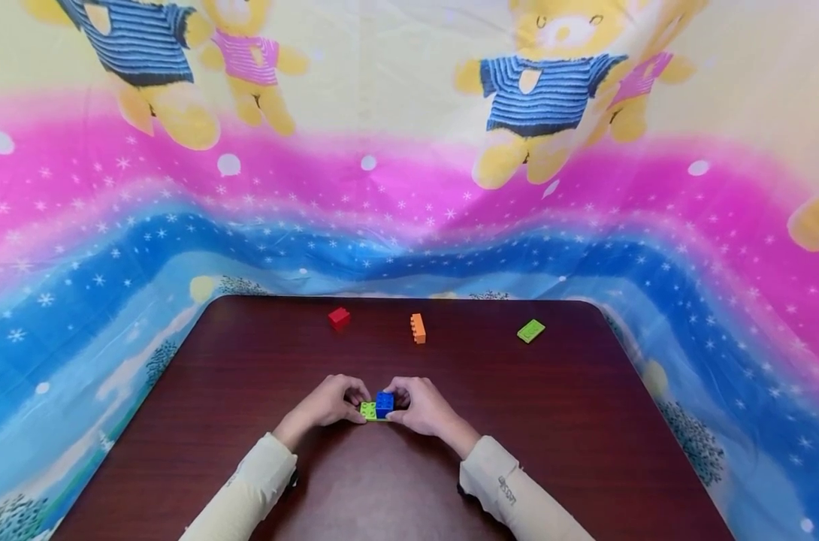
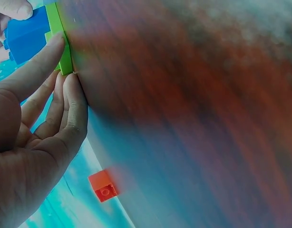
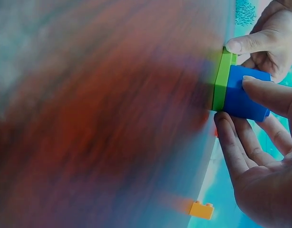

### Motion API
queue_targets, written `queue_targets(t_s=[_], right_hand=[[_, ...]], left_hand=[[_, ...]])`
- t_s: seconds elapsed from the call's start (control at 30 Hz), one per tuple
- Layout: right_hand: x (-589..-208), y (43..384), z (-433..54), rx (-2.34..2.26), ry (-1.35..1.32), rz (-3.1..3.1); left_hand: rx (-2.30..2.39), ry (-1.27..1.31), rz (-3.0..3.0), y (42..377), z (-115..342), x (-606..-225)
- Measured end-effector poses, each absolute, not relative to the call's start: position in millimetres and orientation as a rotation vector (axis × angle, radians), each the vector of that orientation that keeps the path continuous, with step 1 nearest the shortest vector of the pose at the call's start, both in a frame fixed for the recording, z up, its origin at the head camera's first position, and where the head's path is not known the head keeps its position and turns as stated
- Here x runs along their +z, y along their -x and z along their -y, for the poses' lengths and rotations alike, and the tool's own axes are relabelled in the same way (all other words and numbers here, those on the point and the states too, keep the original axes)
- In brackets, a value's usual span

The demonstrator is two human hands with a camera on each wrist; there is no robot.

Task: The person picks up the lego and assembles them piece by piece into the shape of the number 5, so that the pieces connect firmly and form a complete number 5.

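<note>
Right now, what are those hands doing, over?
Left hand pinching green plate by its left end. Right hand gripping blue block on plate's right half. Red block, orange block, flat green piece farther back, out of the way.

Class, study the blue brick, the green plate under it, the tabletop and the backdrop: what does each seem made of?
Blue brick and green plate: likely moulded plastic, smooth, evenly coloured, with round studs.
Tabletop: wood or wood-look laminate, reddish brown with streaky grain and a soft sheen.
Backdrop: probably printed fabric, fairly matt, hanging in soft folds, though thin sheeting is possible.
</note>
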State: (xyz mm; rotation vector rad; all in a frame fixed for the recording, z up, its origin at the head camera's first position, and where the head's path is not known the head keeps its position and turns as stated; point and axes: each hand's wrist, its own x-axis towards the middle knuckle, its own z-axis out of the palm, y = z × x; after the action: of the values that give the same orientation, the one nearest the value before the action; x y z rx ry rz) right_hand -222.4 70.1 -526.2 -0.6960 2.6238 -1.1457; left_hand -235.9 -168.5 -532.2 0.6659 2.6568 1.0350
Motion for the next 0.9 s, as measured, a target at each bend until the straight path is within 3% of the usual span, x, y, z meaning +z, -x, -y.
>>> queue_targets(t_s=[0.9], right_hand=[[-528.1,223.6,-73.6,-1.113,0.808,-2.609]], left_hand=[[1.022,-0.67,-2.663,235.1,169.3,-532.1]])
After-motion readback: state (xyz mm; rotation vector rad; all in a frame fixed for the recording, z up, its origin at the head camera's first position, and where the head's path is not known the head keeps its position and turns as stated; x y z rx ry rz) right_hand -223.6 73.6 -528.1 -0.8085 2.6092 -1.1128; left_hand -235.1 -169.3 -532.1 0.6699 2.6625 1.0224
